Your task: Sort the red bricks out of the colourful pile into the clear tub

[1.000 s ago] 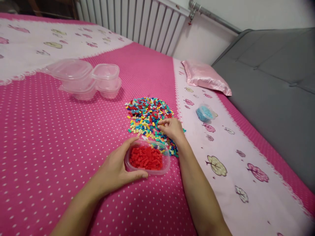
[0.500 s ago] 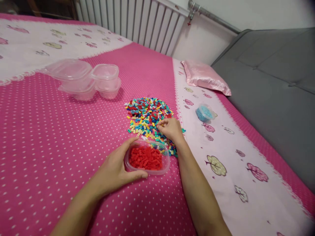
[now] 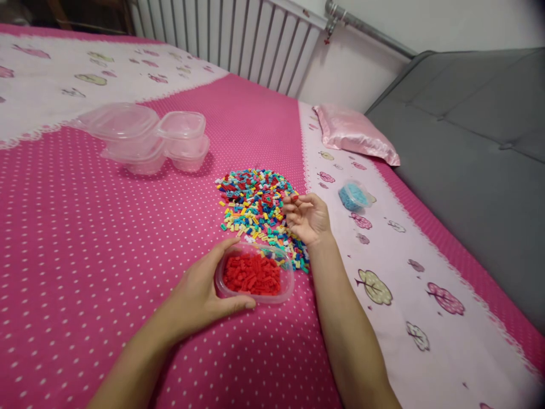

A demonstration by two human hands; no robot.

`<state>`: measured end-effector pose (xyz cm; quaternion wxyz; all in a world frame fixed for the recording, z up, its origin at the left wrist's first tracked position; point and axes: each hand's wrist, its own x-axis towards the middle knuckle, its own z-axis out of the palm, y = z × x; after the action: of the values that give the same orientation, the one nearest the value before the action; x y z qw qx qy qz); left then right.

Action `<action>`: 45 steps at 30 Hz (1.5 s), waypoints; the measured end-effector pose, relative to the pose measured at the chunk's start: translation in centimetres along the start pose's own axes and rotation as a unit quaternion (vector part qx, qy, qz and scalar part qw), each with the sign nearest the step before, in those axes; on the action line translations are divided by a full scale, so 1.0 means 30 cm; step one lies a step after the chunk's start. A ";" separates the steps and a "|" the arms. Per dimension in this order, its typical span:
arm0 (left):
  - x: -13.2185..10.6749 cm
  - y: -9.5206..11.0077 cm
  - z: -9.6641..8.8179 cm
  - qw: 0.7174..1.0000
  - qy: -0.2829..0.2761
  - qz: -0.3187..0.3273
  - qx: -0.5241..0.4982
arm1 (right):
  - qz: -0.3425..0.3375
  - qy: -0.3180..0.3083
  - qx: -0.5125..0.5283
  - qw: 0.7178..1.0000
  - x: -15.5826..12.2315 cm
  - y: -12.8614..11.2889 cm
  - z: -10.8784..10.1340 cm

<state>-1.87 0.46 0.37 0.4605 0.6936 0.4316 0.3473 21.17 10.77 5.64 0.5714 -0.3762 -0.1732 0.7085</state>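
Note:
My left hand (image 3: pixel 200 292) wraps around the near-left side of a small clear tub (image 3: pixel 254 274) filled with red pieces, thumb and fingers holding its rim. Just beyond the tub lies a heap of small mixed-colour pieces (image 3: pixel 255 203) on the pink dotted bedspread (image 3: pixel 85 227). My right hand (image 3: pixel 307 217) is lifted at the heap's right edge, palm turned up and fingers curled, with a small red piece pinched at the fingertips.
Stacked empty clear tubs and lids (image 3: pixel 145 136) sit at the far left. A small clear tub of blue pieces (image 3: pixel 354 196) stands to the right of the heap. A pink pillow (image 3: pixel 355 133), a grey sofa (image 3: pixel 472 142) and a white radiator (image 3: pixel 238 40) lie beyond.
My right hand has risen from the heap and turned palm up with a red piece in its fingertips. The left hand and the red tub have stayed still.

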 end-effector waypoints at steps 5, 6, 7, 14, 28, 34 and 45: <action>-0.001 0.005 -0.001 1.000 0.005 0.004 -0.002 | 0.018 0.006 0.098 0.995 0.007 -0.007 -0.014; -0.001 0.005 -0.001 1.000 0.005 0.005 -0.002 | 0.021 0.006 0.105 0.994 0.008 -0.006 -0.016; -0.001 0.004 -0.001 1.000 0.004 0.006 -0.002 | 0.024 0.008 0.110 0.994 0.009 -0.006 -0.016; -0.002 0.001 -0.002 1.000 0.002 0.000 0.008 | -0.001 0.028 -0.011 1.000 0.020 0.015 -0.007; -0.001 -0.003 -0.003 1.000 -0.003 0.010 0.018 | -0.270 -0.033 -0.705 0.655 0.052 0.114 -0.053; -0.004 -0.005 -0.002 1.000 -0.003 0.010 0.015 | -0.281 -0.025 -0.715 0.640 0.049 0.131 -0.053; 0.001 -0.003 -0.001 1.000 -0.002 0.003 0.017 | -0.273 0.007 -0.713 0.645 0.065 0.122 -0.057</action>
<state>-1.92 0.53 0.30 0.4481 0.7034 0.4344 0.3401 19.81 11.23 1.39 0.2951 -0.6079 -0.7161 0.1746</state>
